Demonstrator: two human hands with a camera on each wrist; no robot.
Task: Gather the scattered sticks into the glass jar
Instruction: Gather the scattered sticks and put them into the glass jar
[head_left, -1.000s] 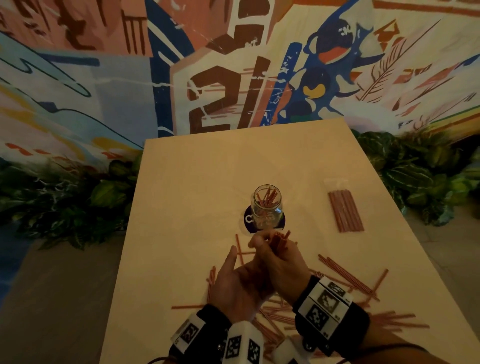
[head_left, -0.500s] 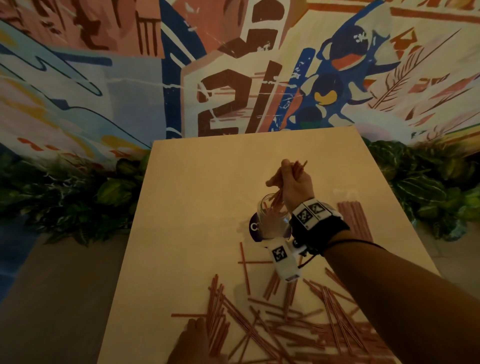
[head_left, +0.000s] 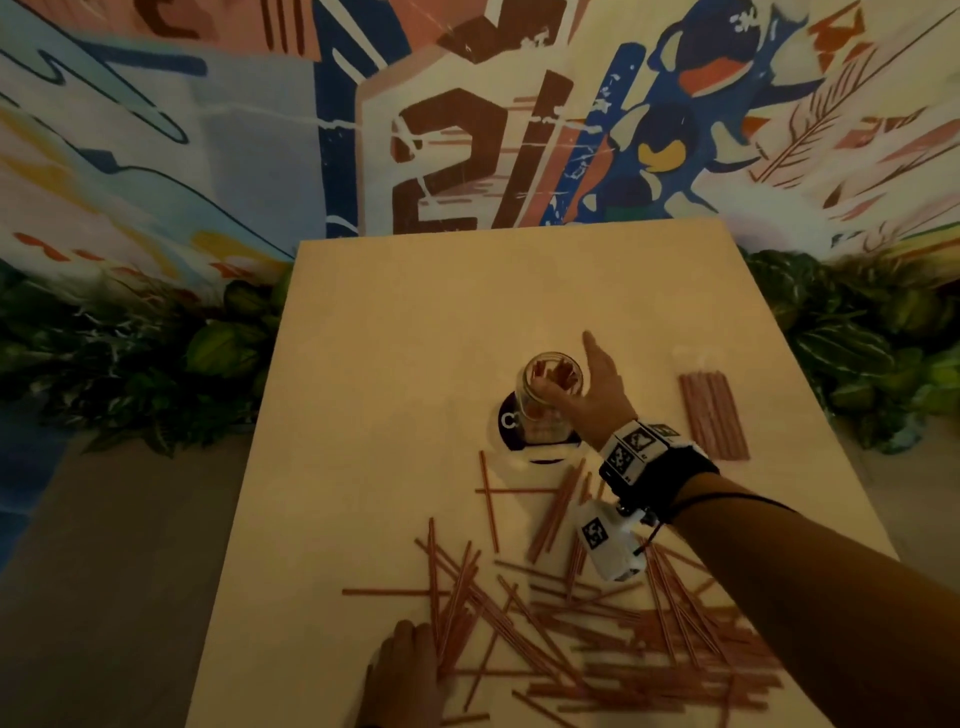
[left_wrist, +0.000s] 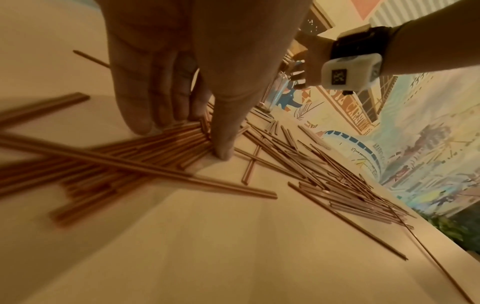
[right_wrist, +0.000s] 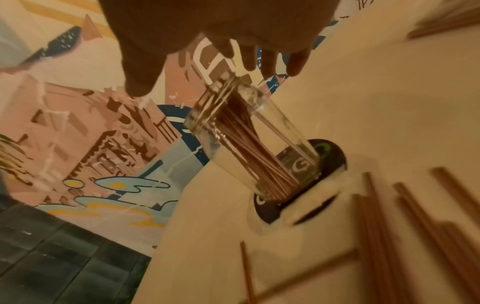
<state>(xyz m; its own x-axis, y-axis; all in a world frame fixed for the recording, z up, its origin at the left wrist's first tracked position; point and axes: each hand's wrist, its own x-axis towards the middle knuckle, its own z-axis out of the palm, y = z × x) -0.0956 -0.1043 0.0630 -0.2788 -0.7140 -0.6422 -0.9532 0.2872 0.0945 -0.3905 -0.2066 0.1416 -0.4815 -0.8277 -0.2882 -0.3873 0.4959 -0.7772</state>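
The glass jar (head_left: 543, 400) stands upright on a dark round coaster (head_left: 510, 423) mid-table, with several reddish sticks inside (right_wrist: 249, 148). My right hand (head_left: 576, 369) is spread beside and just above the jar mouth, fingers straight, holding nothing; the right wrist view shows its fingers (right_wrist: 270, 61) over the rim. Many scattered sticks (head_left: 597, 634) lie in a crossed pile near the front edge. My left hand (head_left: 410, 660) rests at the pile's left end. In the left wrist view its fingertips (left_wrist: 161, 121) and thumb pinch the ends of a bunch of sticks (left_wrist: 166, 142) against the table.
A flat packet of sticks (head_left: 714, 415) lies to the right of the jar. The pale table (head_left: 415, 338) is bordered by leafy plants (head_left: 156, 364) on both sides and a painted wall behind. A few loose sticks (head_left: 488, 499) lie just in front of the coaster.
My right hand carried a bunch of sticks up over the jar, let them drop in, and now stands open. My left hand moved down to the pile.
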